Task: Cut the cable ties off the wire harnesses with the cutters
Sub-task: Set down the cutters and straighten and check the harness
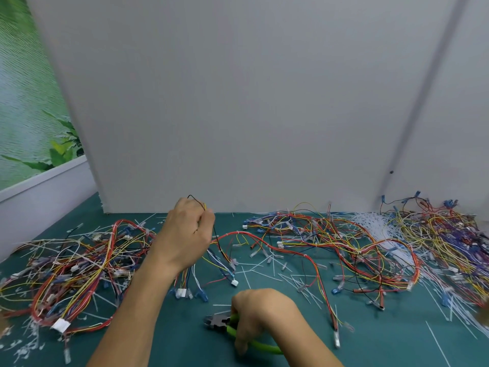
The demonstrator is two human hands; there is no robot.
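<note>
My left hand [186, 234] is raised over the middle of the mat and grips a wire harness [219, 256] whose coloured wires hang down to white and blue connectors. A black wire loops above its knuckles. My right hand [258, 312] rests low on the mat near the front edge, curled round the green handles of the cutters [221, 321]. The cutters' dark jaws point left and touch nothing. Cut white cable ties [267, 268] lie scattered on the mat between the hands and the right pile.
A tangled heap of harnesses [76, 268] lies at the left, a larger one [344, 250] at the right and back right, with a sheaf of white ties [381, 231] in it. A grey partition [238, 115] stands close behind the green mat [169, 337].
</note>
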